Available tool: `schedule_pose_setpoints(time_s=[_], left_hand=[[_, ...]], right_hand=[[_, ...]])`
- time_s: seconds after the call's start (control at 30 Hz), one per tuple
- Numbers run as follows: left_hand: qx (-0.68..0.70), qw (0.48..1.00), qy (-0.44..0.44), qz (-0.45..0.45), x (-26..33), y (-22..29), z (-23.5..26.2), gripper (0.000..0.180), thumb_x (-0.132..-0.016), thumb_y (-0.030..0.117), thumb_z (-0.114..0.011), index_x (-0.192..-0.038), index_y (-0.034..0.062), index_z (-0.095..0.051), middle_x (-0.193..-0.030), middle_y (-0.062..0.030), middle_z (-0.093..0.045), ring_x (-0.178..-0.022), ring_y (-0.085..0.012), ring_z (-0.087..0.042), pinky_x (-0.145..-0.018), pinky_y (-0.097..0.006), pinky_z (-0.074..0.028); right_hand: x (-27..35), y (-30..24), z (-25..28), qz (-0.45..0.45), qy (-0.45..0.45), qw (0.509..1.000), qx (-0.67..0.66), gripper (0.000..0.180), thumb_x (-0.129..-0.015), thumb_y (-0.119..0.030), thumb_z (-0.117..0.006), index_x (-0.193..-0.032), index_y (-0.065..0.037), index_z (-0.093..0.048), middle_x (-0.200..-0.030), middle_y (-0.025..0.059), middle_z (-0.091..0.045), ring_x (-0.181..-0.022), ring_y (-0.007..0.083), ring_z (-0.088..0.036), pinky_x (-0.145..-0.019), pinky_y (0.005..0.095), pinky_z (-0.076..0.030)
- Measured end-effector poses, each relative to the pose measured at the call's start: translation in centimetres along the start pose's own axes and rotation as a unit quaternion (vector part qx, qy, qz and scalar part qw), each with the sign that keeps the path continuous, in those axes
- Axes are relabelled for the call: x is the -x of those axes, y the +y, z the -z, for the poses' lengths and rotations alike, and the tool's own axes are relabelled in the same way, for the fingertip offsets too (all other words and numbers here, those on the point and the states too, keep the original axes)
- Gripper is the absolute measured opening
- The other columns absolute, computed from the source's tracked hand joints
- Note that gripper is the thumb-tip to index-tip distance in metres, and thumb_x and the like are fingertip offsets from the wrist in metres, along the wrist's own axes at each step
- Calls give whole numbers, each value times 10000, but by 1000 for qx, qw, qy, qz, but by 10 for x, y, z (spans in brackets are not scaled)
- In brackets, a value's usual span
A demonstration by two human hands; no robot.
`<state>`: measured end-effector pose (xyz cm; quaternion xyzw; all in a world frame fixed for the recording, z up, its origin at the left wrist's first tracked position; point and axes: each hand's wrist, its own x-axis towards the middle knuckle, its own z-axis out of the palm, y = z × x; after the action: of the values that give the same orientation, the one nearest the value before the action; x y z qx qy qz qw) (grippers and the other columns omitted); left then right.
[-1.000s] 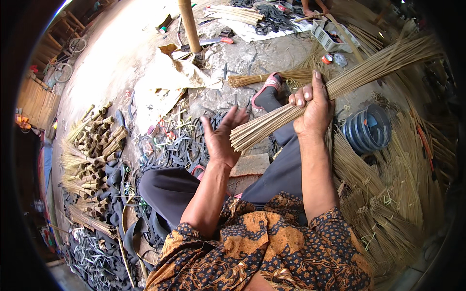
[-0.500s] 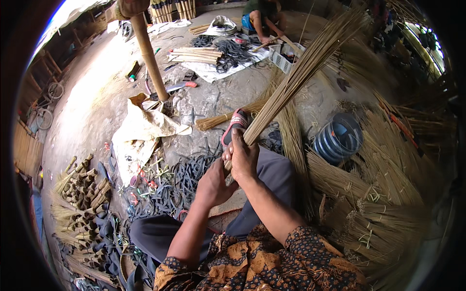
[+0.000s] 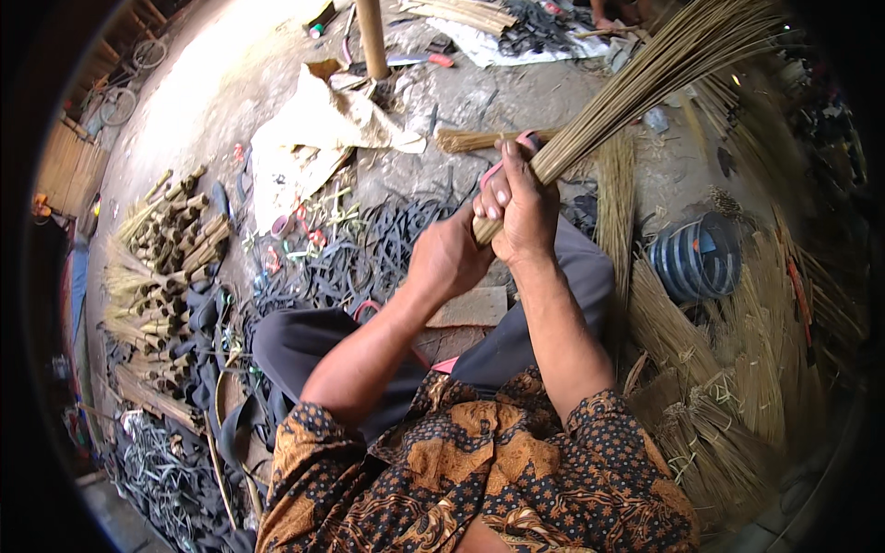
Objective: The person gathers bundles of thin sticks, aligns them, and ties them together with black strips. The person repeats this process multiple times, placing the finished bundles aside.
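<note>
Both my hands are closed round a long bundle of thin dry sticks (image 3: 636, 101), which slants up to the right and fans out at its far end. My left hand (image 3: 449, 253) wraps the lower butt end. Just above it, my right hand (image 3: 527, 203) grips the bundle with its thumb lying along the sticks. The hands touch each other over my bent legs. A pale wooden board (image 3: 468, 309) lies between my legs below the hands. Behind the right hand, a pink sandal is mostly hidden.
Dark rubber strips (image 3: 359, 244) lie ahead, beside a cream sack (image 3: 309, 138). Short tied bundles (image 3: 184, 230) are piled on the left. A blue ribbed bucket (image 3: 696, 258) and stick bundles (image 3: 728, 433) lie right. A wooden post (image 3: 371, 41) stands ahead; another person's limbs show at the top.
The view has tipped downward and turned left, so the scene sits higher and further right. My hands still grip the bundle, which slants lower to the right.
</note>
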<state>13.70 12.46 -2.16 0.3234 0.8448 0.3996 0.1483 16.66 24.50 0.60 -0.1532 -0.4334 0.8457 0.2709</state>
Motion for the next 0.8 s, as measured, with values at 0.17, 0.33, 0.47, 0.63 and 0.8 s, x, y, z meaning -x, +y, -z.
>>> schedule_pose_setpoints(time_s=[0.17,0.33,0.47,0.63,0.8], left_hand=[[24,999,-31,38,-27,-28,65,357,-976,283,-750,-1216,33,-663,-768,-75,-690,-687,-140,-617,-671,-334,-517],[-56,996,6,76,-37,-57,124,457,-953,381,-766,-1263,62,-659,-727,-81,-651,-663,-145,-579,-661,-364,-486],[-29,990,14,137,-40,-77,136,439,-954,317,-775,-1290,61,-657,-760,-66,-677,-691,-131,-586,-679,-340,-495],[-11,988,78,136,-39,-92,141,356,-921,330,-795,-1102,42,-687,-732,-178,-707,-665,-284,-711,-667,-412,-532],[6,986,80,148,-40,-103,143,318,-908,265,-819,-1048,20,-673,-760,-195,-716,-705,-332,-736,-656,-407,-536]], right_hand=[[-37,34,15,25,-172,984,33,829,-979,-634,-606,-1468,16,-442,-1160,128,-679,-995,198,-702,-850,353,-581],[-69,119,89,-133,-41,946,292,403,-1041,-462,-636,-1086,-61,-633,-917,30,-696,-709,91,-675,-583,221,-510],[-62,212,161,-316,52,855,409,326,-1026,-358,-658,-1081,-36,-651,-875,59,-695,-591,101,-632,-455,234,-450],[-43,311,208,-445,161,775,418,361,-1016,-393,-664,-1139,-53,-661,-829,50,-666,-516,141,-595,-391,301,-405],[-39,373,225,-447,216,796,346,276,-1016,-343,-669,-1064,-73,-645,-806,23,-632,-538,136,-588,-403,288,-410]])
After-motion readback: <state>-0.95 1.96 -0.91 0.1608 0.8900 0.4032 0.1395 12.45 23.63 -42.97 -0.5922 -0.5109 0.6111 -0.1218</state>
